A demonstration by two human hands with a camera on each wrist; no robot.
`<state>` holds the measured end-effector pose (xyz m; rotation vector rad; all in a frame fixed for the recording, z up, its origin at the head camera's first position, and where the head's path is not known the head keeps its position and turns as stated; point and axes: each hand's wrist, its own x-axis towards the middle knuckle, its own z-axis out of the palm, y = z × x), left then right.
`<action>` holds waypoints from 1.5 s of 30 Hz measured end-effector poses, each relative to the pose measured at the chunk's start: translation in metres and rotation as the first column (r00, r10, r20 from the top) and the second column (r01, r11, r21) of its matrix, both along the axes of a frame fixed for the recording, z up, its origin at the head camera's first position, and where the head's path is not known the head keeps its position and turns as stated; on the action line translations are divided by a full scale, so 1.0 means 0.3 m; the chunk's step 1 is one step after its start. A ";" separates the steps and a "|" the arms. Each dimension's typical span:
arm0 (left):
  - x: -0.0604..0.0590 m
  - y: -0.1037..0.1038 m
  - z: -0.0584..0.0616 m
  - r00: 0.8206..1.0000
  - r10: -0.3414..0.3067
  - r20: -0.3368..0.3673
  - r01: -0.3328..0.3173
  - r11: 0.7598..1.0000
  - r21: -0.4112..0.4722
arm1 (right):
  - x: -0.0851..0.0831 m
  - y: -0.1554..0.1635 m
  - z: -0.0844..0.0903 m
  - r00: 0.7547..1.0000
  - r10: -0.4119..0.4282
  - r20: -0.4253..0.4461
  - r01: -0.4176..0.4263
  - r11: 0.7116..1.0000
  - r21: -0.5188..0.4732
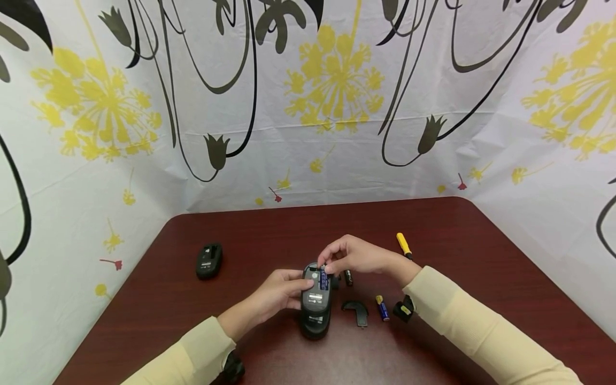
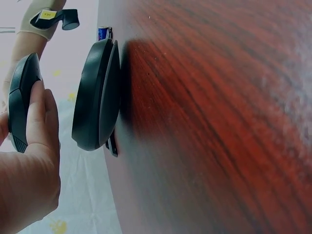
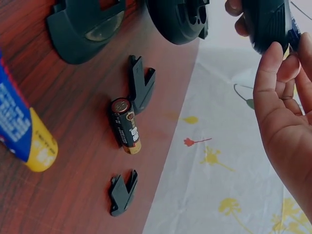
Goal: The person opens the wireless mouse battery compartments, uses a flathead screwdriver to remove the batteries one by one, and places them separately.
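My left hand (image 1: pixel 279 293) grips a dark computer mouse (image 1: pixel 315 300) with its underside up and its battery bay uncovered. A blue battery (image 1: pixel 324 282) lies along that bay. At the battery's upper end, my right hand (image 1: pixel 363 256) pinches it between thumb and fingers; in the right wrist view the mouse body covers most of it. The left wrist view shows the held mouse (image 2: pixel 20 95) raised above the table. Another black mouse (image 2: pixel 92 97) rests on the tabletop beneath, partly hidden by the held one in the head view.
A third mouse (image 1: pixel 209 261) lies underside up at the left. Right of the hands are a curved black cover (image 1: pixel 358 308), a blue and yellow battery (image 1: pixel 383 308), a black and copper battery (image 3: pixel 127 127), and two notched black pieces (image 3: pixel 142 84). A yellow-handled tool (image 1: pixel 403 243) lies behind the right wrist.
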<state>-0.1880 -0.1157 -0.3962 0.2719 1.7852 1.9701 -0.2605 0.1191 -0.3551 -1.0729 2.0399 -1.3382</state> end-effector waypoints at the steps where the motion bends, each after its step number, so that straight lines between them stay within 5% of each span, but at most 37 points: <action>1: 0.000 0.000 0.000 1.000 -0.001 0.001 0.001 1.000 0.000 | 0.000 0.000 0.003 1.000 -0.007 0.009 0.007 1.000 0.000; 15: -0.005 -0.005 -0.007 1.000 0.018 0.003 -0.018 1.000 0.012 | -0.016 0.040 0.050 0.988 -0.073 0.134 0.086 0.992 -0.095; 26: -0.010 -0.019 -0.006 1.000 0.020 0.011 -0.020 1.000 0.024 | -0.037 0.081 0.046 0.911 -0.109 0.398 0.231 0.934 -0.271; 39: -0.006 -0.025 -0.001 1.000 0.023 0.002 -0.023 0.999 0.036 | -0.050 0.148 -0.001 0.851 -0.323 0.414 0.425 0.887 -0.182; 45: -0.007 -0.033 -0.006 1.000 0.025 -0.005 -0.025 0.999 0.040 | -0.060 0.189 -0.026 0.827 -0.359 0.433 0.458 0.876 -0.149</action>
